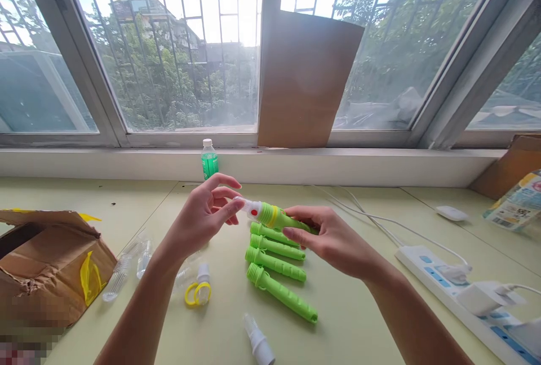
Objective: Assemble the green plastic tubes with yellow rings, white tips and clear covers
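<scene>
My right hand [325, 235] is closed around a green plastic tube [291, 220] with a yellow ring near its threaded end. A white piece with a red dot [253, 211] sits at that end, with a clear tip beyond it. The thumb and fingers of my left hand [207, 213] pinch this clear tip. Below my hands several similar green tubes [281, 294] lie side by side on the table. Left of them are yellow rings [196, 294] and a white piece with a clear end [203, 275]. Another white-and-clear piece [258, 342] lies nearer to me.
An opened cardboard box [54, 263] stands at the left, beside clear plastic tubes [116, 277]. A bottle of green liquid [209, 162] is at the sill. On the right are a power strip [448, 292] with cables, a white puck-like item [451, 213] and a large clear container [515, 204].
</scene>
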### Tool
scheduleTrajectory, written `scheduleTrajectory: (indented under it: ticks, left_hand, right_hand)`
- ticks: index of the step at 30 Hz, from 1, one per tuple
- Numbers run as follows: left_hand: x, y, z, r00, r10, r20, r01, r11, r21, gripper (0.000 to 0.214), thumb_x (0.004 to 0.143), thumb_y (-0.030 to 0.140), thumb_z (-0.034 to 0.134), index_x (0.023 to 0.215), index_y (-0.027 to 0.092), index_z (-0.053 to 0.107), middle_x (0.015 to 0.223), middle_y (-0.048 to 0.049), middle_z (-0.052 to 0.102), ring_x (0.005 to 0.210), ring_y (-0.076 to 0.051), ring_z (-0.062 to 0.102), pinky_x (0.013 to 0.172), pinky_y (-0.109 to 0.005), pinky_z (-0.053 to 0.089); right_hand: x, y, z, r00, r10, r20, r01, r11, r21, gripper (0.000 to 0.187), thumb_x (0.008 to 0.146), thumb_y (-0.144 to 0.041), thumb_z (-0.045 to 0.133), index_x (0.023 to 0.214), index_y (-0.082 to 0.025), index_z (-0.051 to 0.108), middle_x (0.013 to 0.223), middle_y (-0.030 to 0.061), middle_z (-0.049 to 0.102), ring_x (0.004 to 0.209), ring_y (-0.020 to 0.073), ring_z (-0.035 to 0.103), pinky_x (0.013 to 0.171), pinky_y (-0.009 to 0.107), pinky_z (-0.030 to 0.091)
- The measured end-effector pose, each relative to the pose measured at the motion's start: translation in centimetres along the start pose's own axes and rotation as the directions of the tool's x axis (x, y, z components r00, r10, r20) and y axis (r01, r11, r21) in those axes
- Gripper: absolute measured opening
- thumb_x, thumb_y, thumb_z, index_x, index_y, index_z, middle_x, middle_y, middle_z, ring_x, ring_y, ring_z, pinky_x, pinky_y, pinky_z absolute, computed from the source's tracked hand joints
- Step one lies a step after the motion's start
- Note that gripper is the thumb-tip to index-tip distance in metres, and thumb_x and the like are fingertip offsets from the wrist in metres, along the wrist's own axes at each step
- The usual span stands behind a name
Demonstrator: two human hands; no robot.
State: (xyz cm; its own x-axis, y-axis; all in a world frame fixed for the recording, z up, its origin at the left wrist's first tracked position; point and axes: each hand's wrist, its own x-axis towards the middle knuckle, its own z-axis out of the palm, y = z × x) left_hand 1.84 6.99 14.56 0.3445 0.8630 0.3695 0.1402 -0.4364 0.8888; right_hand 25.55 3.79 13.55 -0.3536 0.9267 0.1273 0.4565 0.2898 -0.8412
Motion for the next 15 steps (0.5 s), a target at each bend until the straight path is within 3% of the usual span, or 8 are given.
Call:
scheduleTrajectory:
  ticks: [7, 15]
  left_hand:
    - [-0.23, 0.6, -0.08, 0.995, 0.067, 0.075, -0.06, 0.994, -0.086, 0.024, 0.084, 0.027, 0.063, 0.1, 0.019, 0.047, 0.101, -0.0071, 0.067, 0.066, -0.012, 0.064, 0.064, -0.031, 0.056]
    - [-0.42, 0.89, -0.27, 0.996, 0.061, 0.069, -0.059, 0.998, -0.024, 0.032, 0.085, 0.036, 0.06, 0.11, 0.021, 0.046, 0.112, -0.0093, 0.063, 0.071, -0.014, 0.065, 0.067, -0.031, 0.055]
  right_hand:
    - [0.02, 0.36, -0.38, 0.977, 0.021, 0.213, -0.061, 0.981, 0.183, 0.033, 0.092, -0.045, 0.047, 0.084, -0.015, 0.059, 0.072, 0.0014, 0.056, 0.054, 0.0096, 0.046, 0.049, 0.023, 0.036]
    - [0.16, 0.12, -0.29, 0.968, -0.051, 0.246, -0.039, 0.936, 0.349, 0.032, 0.093, -0.044, 0.049, 0.086, -0.014, 0.058, 0.071, 0.0007, 0.055, 0.051, 0.0074, 0.045, 0.048, 0.022, 0.033]
